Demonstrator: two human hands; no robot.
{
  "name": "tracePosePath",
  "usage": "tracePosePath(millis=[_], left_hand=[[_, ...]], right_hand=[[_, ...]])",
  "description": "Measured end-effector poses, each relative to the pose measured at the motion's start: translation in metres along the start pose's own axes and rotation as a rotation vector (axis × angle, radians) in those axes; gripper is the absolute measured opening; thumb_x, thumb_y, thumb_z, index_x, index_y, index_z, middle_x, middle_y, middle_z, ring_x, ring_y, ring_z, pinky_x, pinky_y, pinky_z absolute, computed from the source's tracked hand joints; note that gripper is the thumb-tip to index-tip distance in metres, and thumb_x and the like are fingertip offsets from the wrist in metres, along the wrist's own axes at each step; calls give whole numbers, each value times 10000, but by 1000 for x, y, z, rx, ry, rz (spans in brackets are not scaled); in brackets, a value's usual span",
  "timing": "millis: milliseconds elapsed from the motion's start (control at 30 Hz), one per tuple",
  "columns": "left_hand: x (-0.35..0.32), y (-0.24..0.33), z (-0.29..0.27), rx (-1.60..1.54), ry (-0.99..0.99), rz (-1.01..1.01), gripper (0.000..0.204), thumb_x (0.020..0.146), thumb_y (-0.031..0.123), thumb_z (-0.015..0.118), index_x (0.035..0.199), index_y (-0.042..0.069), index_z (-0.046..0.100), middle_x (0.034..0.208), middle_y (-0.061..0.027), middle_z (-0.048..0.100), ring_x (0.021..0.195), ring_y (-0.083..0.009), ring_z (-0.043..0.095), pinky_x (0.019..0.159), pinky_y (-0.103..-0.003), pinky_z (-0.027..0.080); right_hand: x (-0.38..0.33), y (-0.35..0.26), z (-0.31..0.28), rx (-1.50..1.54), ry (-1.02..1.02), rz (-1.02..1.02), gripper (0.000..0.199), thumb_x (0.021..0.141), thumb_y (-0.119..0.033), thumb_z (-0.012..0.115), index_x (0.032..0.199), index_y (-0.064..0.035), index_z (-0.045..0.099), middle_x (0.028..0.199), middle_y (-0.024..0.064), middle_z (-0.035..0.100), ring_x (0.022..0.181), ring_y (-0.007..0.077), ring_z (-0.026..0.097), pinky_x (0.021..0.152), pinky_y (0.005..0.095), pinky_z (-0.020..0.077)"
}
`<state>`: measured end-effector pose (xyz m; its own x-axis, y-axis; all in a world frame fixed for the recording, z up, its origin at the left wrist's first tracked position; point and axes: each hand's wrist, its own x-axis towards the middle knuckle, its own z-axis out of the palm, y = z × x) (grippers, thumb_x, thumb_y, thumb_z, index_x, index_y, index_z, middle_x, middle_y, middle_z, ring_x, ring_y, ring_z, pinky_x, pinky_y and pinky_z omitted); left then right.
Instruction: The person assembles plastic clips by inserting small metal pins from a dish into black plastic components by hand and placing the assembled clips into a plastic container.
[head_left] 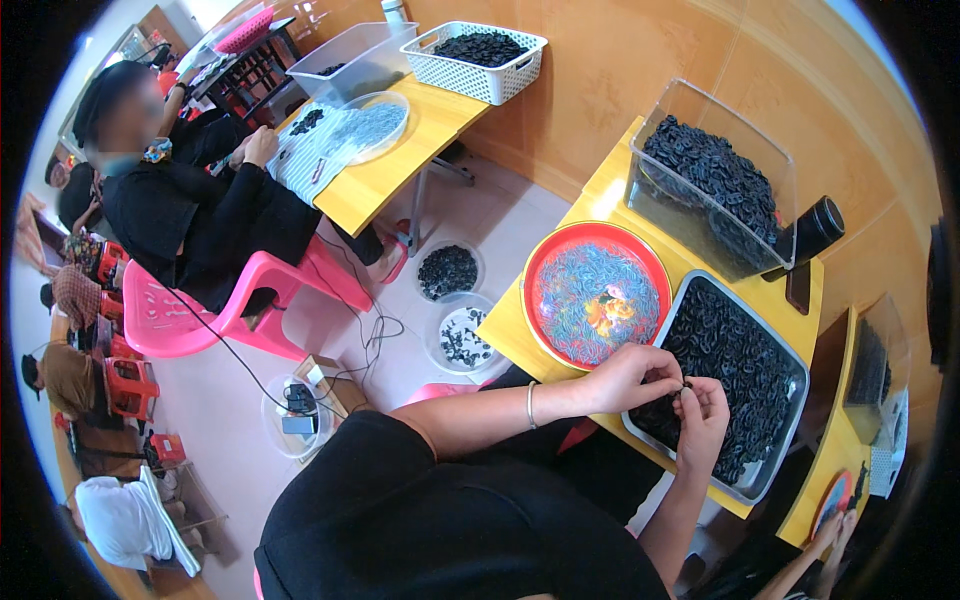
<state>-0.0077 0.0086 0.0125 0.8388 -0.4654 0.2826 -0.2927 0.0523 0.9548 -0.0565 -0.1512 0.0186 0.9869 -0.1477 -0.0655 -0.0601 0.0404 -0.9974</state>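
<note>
Pinching a small black ring (686, 388) between them, the left hand (632, 374) and the right hand (703, 420) meet over the near edge of a grey metal tray (795, 395) heaped with black rubber rings (735, 375). The left hand's thumb and forefinger are closed together on the ring from the left; the right hand's fingertips are closed on it from below, so both hands touch the same piece. A thin bangle (530, 404) sits on the left wrist.

Just left of the tray, touching its rim, lies a round red plate (545, 258) filled with pale blue and pink rings, with a small orange cluster (607, 312) near its middle. Behind both stands a clear plastic bin (700, 215) holding more black rings, and a black cylinder (815, 230) lies against its right side. All of this rests on a yellow table (505, 325).

On the floor between the tables sit 2 clear bowls (455, 300) with black pieces. At the far table a person in black (185, 215) sits on a pink chair (170, 320), beside a white basket (480, 75) of black pieces.
</note>
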Motion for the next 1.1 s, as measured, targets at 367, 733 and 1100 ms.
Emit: tracePosePath(millis=[367, 733, 1100], left_hand=[[8, -11, -54, 355, 74, -76, 236, 807, 211, 611, 673, 26, 550, 571, -96, 521, 516, -160, 521, 507, -300, 425], [14, -16, -110, 716, 95, -26, 139, 776, 112, 601, 732, -7, 545, 676, -143, 552, 680, -296, 556, 623, -366, 441], [19, -35, -106, 1005, -197, 178, 73, 674, 92, 629, 728, 43, 628, 690, -104, 550, 722, -276, 566, 653, -371, 457]], right_hand=[[5, -2, -10, 17, 73, -58, 114, 851, -17, 495, 960, -35, 525, 831, 29, 553, 716, 85, 535, 653, 190, 430], [4, 1, -14, 104, 80, -91, 102, 825, 1, 529, 926, -14, 537, 812, 34, 560, 718, 92, 552, 649, 197, 438], [3, -1, -10, 99, 50, -96, 84, 810, 4, 551, 888, -22, 531, 784, 30, 559, 700, 86, 542, 636, 195, 431]])
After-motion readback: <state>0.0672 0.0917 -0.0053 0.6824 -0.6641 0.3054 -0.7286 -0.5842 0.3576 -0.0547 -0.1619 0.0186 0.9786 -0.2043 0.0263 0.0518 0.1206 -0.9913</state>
